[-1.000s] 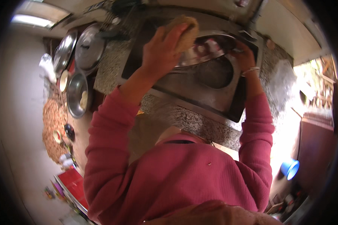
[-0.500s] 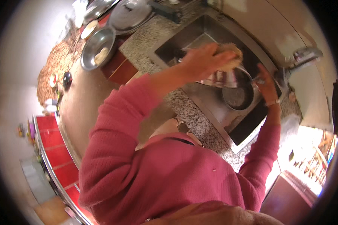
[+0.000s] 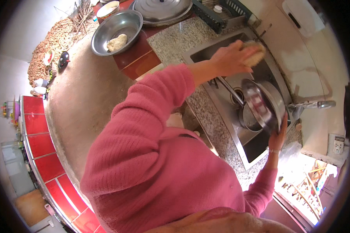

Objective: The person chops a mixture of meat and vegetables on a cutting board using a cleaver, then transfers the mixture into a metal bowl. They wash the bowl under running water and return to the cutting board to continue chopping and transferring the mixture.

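My left hand [image 3: 229,58] is raised over the steel sink [image 3: 206,54] and grips a yellowish scrub sponge [image 3: 256,52]. My right hand [image 3: 278,136] holds a round steel plate [image 3: 260,105] by its lower rim, tilted on edge above the sink basin. The sponge is apart from the plate, up and to its left. A steel pot [image 3: 247,118] sits in the basin behind the plate. Pink sleeves cover both of my arms.
A tap [image 3: 311,105] juts over the sink's right side. On the speckled granite counter [image 3: 175,39] stand a steel bowl [image 3: 105,29] with a lump of dough [image 3: 116,42], a big steel lid [image 3: 161,7] and a dark dish rack [image 3: 221,13]. Red tiles [image 3: 39,124] line the left.
My head has swung, so the sink now sits at the upper right. My left hand has lifted the sponge off the plate and away to the upper left; my right hand still holds the plate.
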Demonstrator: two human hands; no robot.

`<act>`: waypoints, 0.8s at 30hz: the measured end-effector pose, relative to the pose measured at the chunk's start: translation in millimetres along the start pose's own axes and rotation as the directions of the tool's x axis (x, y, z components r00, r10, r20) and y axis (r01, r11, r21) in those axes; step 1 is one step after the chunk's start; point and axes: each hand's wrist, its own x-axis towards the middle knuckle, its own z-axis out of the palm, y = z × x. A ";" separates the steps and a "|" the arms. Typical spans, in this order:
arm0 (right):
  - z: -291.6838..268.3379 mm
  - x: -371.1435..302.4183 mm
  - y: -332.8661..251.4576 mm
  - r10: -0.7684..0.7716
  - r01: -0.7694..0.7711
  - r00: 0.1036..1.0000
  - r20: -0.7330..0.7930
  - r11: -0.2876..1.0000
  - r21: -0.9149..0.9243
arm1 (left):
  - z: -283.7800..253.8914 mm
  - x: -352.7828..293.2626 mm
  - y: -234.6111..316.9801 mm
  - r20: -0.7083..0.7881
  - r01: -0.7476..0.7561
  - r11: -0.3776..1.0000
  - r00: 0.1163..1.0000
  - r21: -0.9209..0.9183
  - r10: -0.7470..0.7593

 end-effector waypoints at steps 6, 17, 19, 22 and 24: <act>17.0 -7.6 -23.6 -0.133 0.047 0.971 -0.201 0.922 -0.384 | 4.8 -14.8 -94.9 0.054 0.175 0.955 0.980 0.241 -0.193; 15.4 1.2 -47.6 -0.083 -0.029 0.980 -0.183 0.841 -0.540 | -38.7 -97.3 -134.4 -0.130 0.056 0.983 0.991 0.172 -0.033; 12.4 4.6 -47.4 0.045 -0.213 0.938 -0.345 0.857 -0.469 | -51.3 -126.6 -129.6 -0.155 0.123 0.981 0.983 0.152 -0.099; 24.9 9.4 -53.3 0.099 -0.222 0.876 -0.473 0.952 -0.212 | -61.1 -177.0 -105.8 -0.028 0.414 0.909 0.909 -0.053 -0.416; 44.9 13.7 -67.3 0.469 -0.335 0.852 -0.232 0.830 0.446 | -68.5 -208.7 -83.5 0.078 0.583 0.801 0.812 -0.135 -0.578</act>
